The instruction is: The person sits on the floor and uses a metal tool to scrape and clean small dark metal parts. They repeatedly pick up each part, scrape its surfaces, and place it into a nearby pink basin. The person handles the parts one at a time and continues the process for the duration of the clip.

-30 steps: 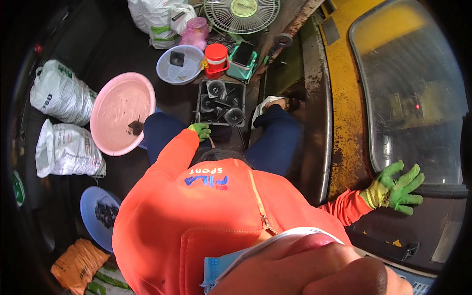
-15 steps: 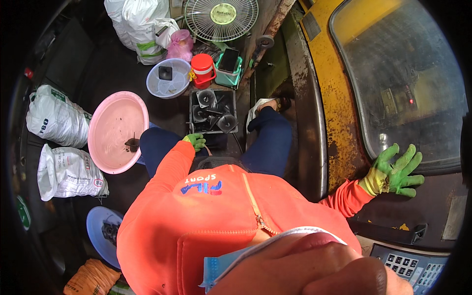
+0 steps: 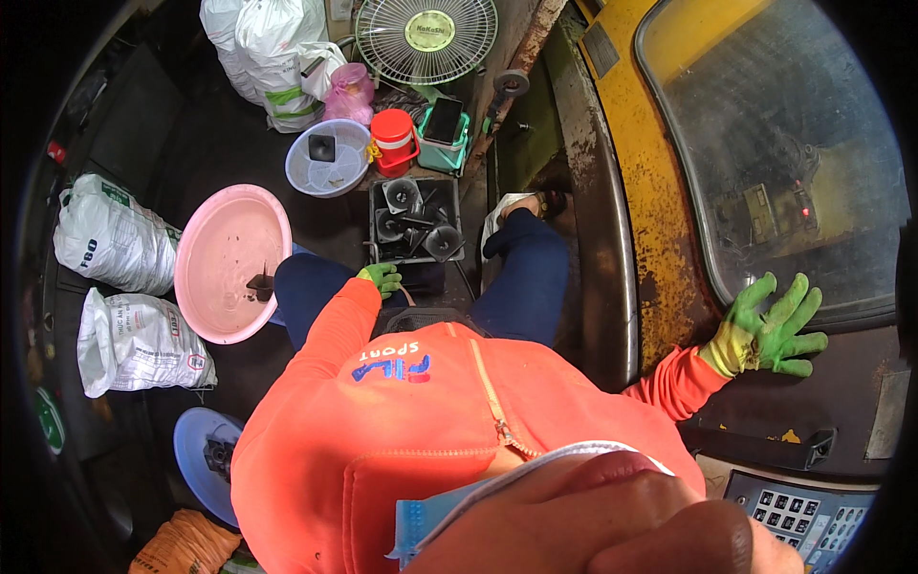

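Note:
My right hand (image 3: 776, 330), in a green and yellow glove, lies with fingers spread on the dark lower part of a yellow machine door (image 3: 660, 249), just below its window (image 3: 784, 163). Nothing is in it. At my lap, my left hand (image 3: 384, 277) wears a green glove too; its fingers are loosely stretched, and no held thing shows. Just beyond it stands a dark crate (image 3: 374, 218) of black funnel-shaped plastic parts (image 3: 443, 242). Through the window I see a machine part (image 3: 762, 210) and a small red light, both dim.
On the left are a pink basin (image 3: 206, 277) holding a dark piece, white sacks (image 3: 143, 340), and a blue basin (image 3: 196, 469). Farther off are a pale blue basin (image 3: 311, 177), a red jug (image 3: 392, 134), a green container (image 3: 442, 153) and a fan (image 3: 430, 67). A control panel (image 3: 798, 517) is at lower right.
The view has shifted slightly. Both hands stay in nearly the same places. Behind the door window, the pale machine part shows larger and more clearly than before.

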Motion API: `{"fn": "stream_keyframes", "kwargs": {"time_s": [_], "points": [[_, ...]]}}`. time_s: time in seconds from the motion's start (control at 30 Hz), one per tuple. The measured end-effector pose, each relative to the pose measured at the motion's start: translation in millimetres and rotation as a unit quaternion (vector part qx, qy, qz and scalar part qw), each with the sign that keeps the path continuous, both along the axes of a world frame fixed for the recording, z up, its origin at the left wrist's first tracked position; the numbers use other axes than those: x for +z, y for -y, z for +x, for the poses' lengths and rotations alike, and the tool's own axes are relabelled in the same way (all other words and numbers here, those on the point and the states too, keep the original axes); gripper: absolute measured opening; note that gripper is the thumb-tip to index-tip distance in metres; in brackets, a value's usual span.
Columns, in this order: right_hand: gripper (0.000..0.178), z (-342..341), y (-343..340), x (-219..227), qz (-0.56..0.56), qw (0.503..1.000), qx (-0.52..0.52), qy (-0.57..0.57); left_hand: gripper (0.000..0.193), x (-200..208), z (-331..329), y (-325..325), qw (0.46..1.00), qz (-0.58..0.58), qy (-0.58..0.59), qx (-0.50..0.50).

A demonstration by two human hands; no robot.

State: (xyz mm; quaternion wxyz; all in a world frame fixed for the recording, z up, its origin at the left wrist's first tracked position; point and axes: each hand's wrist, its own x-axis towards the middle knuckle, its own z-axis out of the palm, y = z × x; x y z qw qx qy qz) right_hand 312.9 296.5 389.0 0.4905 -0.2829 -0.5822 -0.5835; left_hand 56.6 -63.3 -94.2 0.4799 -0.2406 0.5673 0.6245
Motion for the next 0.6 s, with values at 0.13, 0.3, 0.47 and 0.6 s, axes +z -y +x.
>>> {"fn": "stream_keyframes", "kwargs": {"time_s": [0.13, 0.3, 0.47, 0.6], "points": [[0.025, 0.5, -0.2, -0.7, -0.022, 1.000, 0.003, -0.005, 0.036, -0.1, -1.6, -1.2, 0.999, 0.012, -0.008, -0.031], [0.027, 3.5, -7.1, -3.8, -0.019, 1.000, 0.020, -0.005, 0.032, 5.3, -0.7, 0.6, 1.000, 0.025, -0.014, 0.002], [0.034, 6.5, -13.5, -8.7, -0.030, 0.999, 0.009, -0.016, 0.029, 8.3, 1.6, 0.8, 0.999, 0.038, -0.027, -0.004], [0.032, 7.9, -16.1, -6.0, -0.015, 1.000, 0.023, -0.011, 0.021, 1.7, 0.8, -2.5, 0.998, 0.062, -0.025, 0.019]]}}
